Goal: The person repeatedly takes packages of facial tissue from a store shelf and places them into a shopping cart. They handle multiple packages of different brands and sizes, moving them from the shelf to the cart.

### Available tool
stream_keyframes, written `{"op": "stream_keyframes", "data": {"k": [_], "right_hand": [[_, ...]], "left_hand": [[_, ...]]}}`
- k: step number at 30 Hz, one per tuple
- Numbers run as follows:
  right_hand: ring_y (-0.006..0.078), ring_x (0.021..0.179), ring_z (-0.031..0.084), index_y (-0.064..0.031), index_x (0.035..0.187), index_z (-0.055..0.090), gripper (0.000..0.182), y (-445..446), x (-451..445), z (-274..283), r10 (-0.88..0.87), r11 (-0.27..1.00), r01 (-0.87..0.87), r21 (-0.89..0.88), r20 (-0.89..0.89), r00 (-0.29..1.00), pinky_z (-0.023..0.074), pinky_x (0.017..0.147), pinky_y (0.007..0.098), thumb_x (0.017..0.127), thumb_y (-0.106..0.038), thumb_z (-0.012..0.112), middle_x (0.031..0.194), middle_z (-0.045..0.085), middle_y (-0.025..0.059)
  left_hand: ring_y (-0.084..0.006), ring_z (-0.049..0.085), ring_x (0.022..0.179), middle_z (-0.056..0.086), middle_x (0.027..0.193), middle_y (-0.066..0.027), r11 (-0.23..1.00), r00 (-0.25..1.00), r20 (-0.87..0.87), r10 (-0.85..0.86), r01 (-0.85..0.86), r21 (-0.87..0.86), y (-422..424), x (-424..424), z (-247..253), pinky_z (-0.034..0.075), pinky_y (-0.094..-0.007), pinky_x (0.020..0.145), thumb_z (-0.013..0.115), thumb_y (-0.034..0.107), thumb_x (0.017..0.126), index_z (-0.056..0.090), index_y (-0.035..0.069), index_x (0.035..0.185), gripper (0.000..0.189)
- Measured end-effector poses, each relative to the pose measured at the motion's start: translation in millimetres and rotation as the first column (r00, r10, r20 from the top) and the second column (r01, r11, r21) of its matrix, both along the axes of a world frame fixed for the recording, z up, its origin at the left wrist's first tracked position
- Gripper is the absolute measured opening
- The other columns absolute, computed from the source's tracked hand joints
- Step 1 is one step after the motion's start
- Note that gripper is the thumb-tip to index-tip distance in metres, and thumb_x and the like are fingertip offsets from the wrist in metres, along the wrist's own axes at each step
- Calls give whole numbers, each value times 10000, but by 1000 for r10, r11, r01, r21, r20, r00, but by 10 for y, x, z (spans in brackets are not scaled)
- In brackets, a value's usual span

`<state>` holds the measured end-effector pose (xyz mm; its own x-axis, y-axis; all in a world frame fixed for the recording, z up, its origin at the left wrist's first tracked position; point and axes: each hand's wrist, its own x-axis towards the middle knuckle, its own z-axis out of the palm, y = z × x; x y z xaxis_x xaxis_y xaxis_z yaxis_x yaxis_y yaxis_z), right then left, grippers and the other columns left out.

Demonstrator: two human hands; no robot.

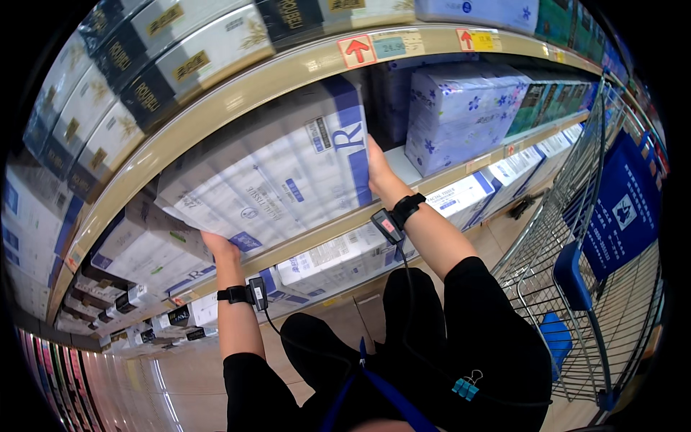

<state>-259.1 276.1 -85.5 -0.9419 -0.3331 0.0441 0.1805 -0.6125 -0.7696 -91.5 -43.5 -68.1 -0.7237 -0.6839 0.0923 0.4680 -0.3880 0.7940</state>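
Note:
A large plastic-wrapped pack of facial tissue [270,173], white with blue bands, is tilted at the front of a middle shelf. My left hand [218,246] grips its lower near corner, with the fingers hidden beneath or behind the pack. On the pack's right end, my right hand [379,166] presses, its fingertips out of sight behind the edge. Another white and blue tissue pack [156,248] sits on the shelf just left of my left hand. Past my right hand stands a lilac flowered tissue pack [459,116].
Boxed tissue packs [156,59] fill the shelf above, behind a beige shelf edge [259,81] with price tags. More white packs [334,259] line the lowest shelf by my knees. A wire shopping cart [534,302] with a blue handle stands close on my right. Cables run from both wrist straps.

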Motion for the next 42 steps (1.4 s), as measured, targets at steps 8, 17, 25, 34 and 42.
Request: {"op": "stream_keyframes", "data": {"k": [8, 17, 25, 34, 42], "right_hand": [[158, 770, 587, -7, 912, 652, 348, -60, 0, -28, -170, 985, 169, 42, 17, 985, 465, 717, 309, 926, -285, 444, 845, 636, 75], [151, 789, 579, -36, 950, 628, 346, -24, 41, -20, -40, 994, 35, 105, 50, 998, 471, 744, 304, 957, -299, 403, 878, 623, 61], [139, 850, 575, -82, 1009, 605, 325, -39, 63, -82, 17, 996, -22, 91, 49, 999, 470, 781, 306, 1012, -292, 357, 950, 623, 61], [171, 840, 586, -64, 1009, 628, 436, 25, 114, -5, 11, 989, -25, 142, 98, 995, 466, 784, 351, 979, -392, 342, 930, 643, 76], [254, 1177, 541, 22, 1296, 532, 622, 178, 668, 388, -98, 926, 12, 377, 209, 973, 393, 1022, 366, 1024, -495, 321, 1299, 578, 146]], "left_hand": [[-247, 559, 1163, 576, 1294, -73, 999, 998, 57, 36, -34, -32, -27, -67, -36, 445, -368, 988, 409, 340, 997, 488, 31, 1331, 462], [-255, 576, 1147, 565, 1310, -78, 998, 991, 133, -23, 31, -58, -121, 11, -26, 476, -384, 968, 425, 346, 990, 476, 36, 1345, 474], [-253, 541, 1201, 551, 1331, -74, 997, 988, 153, -24, 34, -63, -171, -34, -47, 448, -381, 1006, 411, 363, 995, 460, 55, 1366, 485], [-291, 550, 1177, 544, 1338, -106, 992, 988, 150, 44, -25, -127, -200, -107, -136, 460, -428, 998, 448, 252, 971, 473, 9, 1342, 444], [-298, 440, 1307, 474, 1423, -142, 950, 857, 418, -300, 306, 55, -305, 436, 62, 326, -441, 1110, 375, 302, 985, 461, 8, 1367, 489]]}}
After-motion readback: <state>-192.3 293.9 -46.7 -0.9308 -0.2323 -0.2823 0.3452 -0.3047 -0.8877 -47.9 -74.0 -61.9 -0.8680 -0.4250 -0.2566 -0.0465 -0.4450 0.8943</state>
